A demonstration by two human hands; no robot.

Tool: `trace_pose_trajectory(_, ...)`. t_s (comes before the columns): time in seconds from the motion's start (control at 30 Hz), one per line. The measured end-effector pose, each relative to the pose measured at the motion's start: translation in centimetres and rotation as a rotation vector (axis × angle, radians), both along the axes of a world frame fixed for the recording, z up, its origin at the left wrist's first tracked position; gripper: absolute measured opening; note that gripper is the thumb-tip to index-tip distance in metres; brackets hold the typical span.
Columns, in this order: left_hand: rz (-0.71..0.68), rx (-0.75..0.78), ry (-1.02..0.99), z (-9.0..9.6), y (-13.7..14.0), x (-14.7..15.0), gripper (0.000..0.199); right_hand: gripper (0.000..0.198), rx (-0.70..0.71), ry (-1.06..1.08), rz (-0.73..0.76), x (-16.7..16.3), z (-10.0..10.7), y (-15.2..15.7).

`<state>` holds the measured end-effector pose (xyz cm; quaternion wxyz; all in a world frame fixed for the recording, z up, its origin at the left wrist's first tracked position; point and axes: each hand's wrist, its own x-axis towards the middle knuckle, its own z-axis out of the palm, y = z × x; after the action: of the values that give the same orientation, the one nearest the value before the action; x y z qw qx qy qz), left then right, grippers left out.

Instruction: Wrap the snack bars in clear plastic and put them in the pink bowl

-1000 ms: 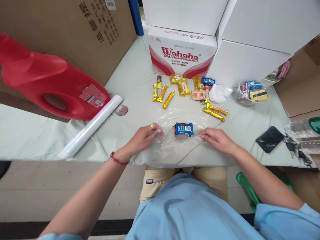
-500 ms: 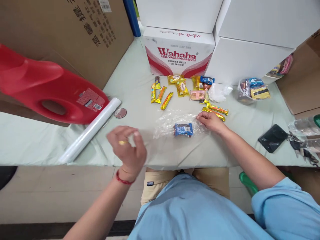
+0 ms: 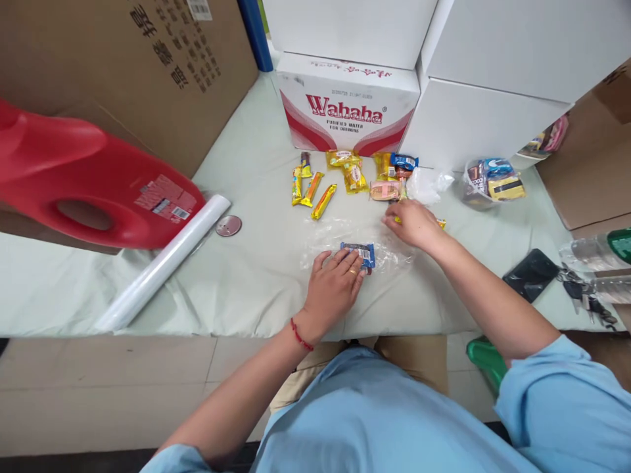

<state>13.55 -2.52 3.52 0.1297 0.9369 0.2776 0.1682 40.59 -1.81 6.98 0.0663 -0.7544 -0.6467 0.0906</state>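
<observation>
A blue-wrapped snack packet (image 3: 366, 253) lies on a thin clear plastic bag (image 3: 389, 253) spread on the table. My left hand (image 3: 335, 281) rests over the packet's near side, fingers stretched out flat and covering part of it. Beyond the bag's right side, my right hand (image 3: 411, 223) bends its fingers down over the yellow-wrapped snack bars (image 3: 441, 223). A bit of yellow wrapper shows by its fingertips; the rest of those bars is hidden under the hand. Behind it sit a pink-wrapped snack (image 3: 385, 191) and a crumpled clear bag (image 3: 428, 185).
More yellow bars (image 3: 324, 202) and yellow packets (image 3: 353, 177) lie before the Wahaha box (image 3: 349, 108). A plastic roll (image 3: 165, 263) and red jug (image 3: 123, 187) stand left, beside a round disc (image 3: 229, 226). Rightward are a snack tub (image 3: 476, 190), phone (image 3: 530, 274) and keys (image 3: 586, 295).
My left hand has come right from beside the bag and now lies flat on the blue packet. My right hand has shifted slightly away from me, off the bag's edge and over the yellow bars.
</observation>
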Motion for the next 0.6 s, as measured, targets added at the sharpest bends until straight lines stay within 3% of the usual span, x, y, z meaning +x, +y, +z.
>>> trace_pose_trajectory(0.07, 0.004, 0.012, -0.008, -0.2, -0.2, -0.2, 0.039, 0.033, -0.009, -0.018, 0.069, -1.0, 0.0, 2.3)
trace_pose_trajectory(0.13, 0.018, 0.022, -0.007, -0.3, -0.4, -0.3, 0.039, 0.038, -0.113, -0.022, 0.115, -2.3, -0.6, 4.6)
trace_pose_trajectory(0.23, 0.029, 0.028, 0.001, -0.5, -0.4, -0.3, 0.039, 0.052, -0.222, 0.013, 0.084, -3.8, -1.8, 6.7)
trace_pose_trajectory(0.3, 0.026, 0.020, 0.008, -0.5, -0.4, -0.3, 0.039, 0.044, -0.271, 0.109, 0.075, -4.1, -2.2, 7.3)
trace_pose_trajectory(0.37, 0.027, 0.004, 0.013, -0.6, -0.2, -0.4, 0.039, 0.022, -0.306, 0.213, 0.104, -3.9, -2.4, 7.4)
trace_pose_trajectory(0.43, 0.033, -0.013, 0.016, -0.7, -0.1, -0.4, 0.039, 0.010, -0.271, 0.273, 0.155, -3.4, -2.2, 7.2)
trace_pose_trajectory(0.6, 0.028, -0.048, 0.006, -1.0, 0.1, -0.5, 0.040, 0.014, -0.046, 0.360, 0.278, -2.5, -0.9, 5.7)
